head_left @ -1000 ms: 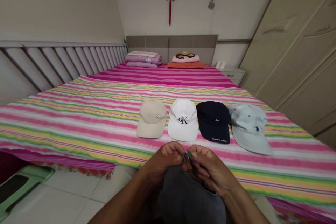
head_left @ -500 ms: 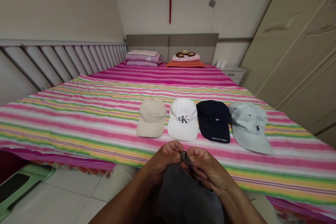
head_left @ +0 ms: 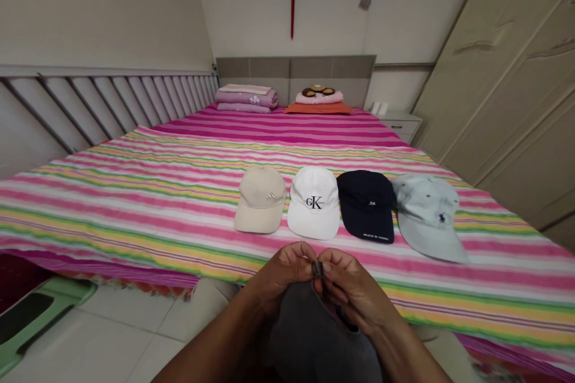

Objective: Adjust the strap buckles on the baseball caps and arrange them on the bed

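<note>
A dark grey cap (head_left: 321, 335) hangs low in front of me, its back strap up between my fingers. My left hand (head_left: 287, 269) pinches the strap from the left, close to a small metal buckle (head_left: 317, 269). From the other side, the fingertips of my right hand (head_left: 348, 284) are closed on the strap at the buckle. Beyond my hands four kinds of cap lie in a row: a beige cap (head_left: 260, 200), a white cap (head_left: 313, 203), a navy cap (head_left: 366, 206) and a pale blue cap (head_left: 429, 215). The grey cap's lower part is in shadow.
The caps lie on a striped bedspread (head_left: 135, 191). Folded purple bedding (head_left: 247, 100) and a pink and orange pile (head_left: 318, 102) sit by the headboard (head_left: 332, 69). A metal rail (head_left: 112, 93) runs along the left. A green stool (head_left: 49, 311) stands at lower left.
The buckle has turned slightly between my fingertips and shifted a little to the right. Both hands keep their pinch on the strap. The row of caps has not moved.
</note>
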A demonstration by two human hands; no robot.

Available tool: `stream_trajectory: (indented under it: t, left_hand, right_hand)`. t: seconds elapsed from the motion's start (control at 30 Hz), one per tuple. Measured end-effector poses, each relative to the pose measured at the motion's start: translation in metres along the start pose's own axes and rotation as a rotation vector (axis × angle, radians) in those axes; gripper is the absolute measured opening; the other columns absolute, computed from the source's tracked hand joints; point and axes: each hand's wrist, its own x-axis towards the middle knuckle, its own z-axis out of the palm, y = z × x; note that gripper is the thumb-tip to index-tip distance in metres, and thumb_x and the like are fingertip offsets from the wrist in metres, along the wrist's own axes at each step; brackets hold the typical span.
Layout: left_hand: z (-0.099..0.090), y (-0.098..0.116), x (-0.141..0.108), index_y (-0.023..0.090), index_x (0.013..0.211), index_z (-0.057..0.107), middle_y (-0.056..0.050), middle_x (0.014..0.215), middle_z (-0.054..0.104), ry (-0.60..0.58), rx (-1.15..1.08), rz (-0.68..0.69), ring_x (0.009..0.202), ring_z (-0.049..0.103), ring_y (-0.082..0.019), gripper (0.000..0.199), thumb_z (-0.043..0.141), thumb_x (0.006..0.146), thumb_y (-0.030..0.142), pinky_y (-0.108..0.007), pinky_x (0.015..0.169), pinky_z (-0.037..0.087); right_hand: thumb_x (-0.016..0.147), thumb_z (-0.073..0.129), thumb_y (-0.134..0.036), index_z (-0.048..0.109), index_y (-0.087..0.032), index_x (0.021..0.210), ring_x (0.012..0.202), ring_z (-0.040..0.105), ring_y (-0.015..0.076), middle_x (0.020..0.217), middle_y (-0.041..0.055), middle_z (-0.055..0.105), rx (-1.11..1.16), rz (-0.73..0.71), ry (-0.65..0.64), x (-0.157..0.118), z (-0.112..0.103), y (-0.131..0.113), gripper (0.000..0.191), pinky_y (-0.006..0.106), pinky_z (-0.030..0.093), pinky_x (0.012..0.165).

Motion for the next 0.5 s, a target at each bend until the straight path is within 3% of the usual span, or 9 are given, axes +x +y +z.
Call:
stream_trajectory:
  t: [0.23, 0.37, 0.5]
  left_hand:
    - [-0.006, 0.001, -0.003, 0.012, 0.078, 0.055, -0.002, 0.061, 0.065, -0.006, 0.009, -0.008, 0.052, 0.059, -0.010, 0.030, 0.074, 0.057, 0.017, -0.016, 0.049, 0.042]
    - [-0.003, 0.000, -0.003, 0.012, 0.070, 0.052, -0.004, 0.059, 0.065, -0.040, 0.029, -0.001, 0.053, 0.060, -0.012, 0.022, 0.071, 0.060, 0.014, -0.019, 0.052, 0.045]
    - [-0.003, -0.001, -0.003, 0.012, 0.071, 0.051, -0.004, 0.061, 0.066, -0.011, 0.004, 0.011, 0.054, 0.061, -0.013, 0.022, 0.070, 0.060, 0.011, -0.021, 0.054, 0.047]
  right_hand:
    - [0.061, 0.073, -0.024, 0.060, -0.014, 0.073, 0.046, 0.048, 0.0067, 0.059, 0.0006, 0.060, -0.036, 0.009, 0.015, -0.008, 0.003, -0.011, 0.020, 0.017, 0.030, 0.043]
    - [0.065, 0.071, -0.024, 0.055, -0.016, 0.070, 0.048, 0.051, 0.0078, 0.053, -0.0022, 0.057, -0.016, -0.049, 0.026, -0.009, 0.006, -0.011, 0.019, 0.017, 0.033, 0.044]
    - [0.069, 0.068, -0.026, 0.058, -0.018, 0.081, 0.055, 0.054, 0.0075, 0.064, -0.0021, 0.058, -0.064, -0.047, 0.039, -0.010, 0.005, -0.009, 0.018, 0.018, 0.038, 0.051]
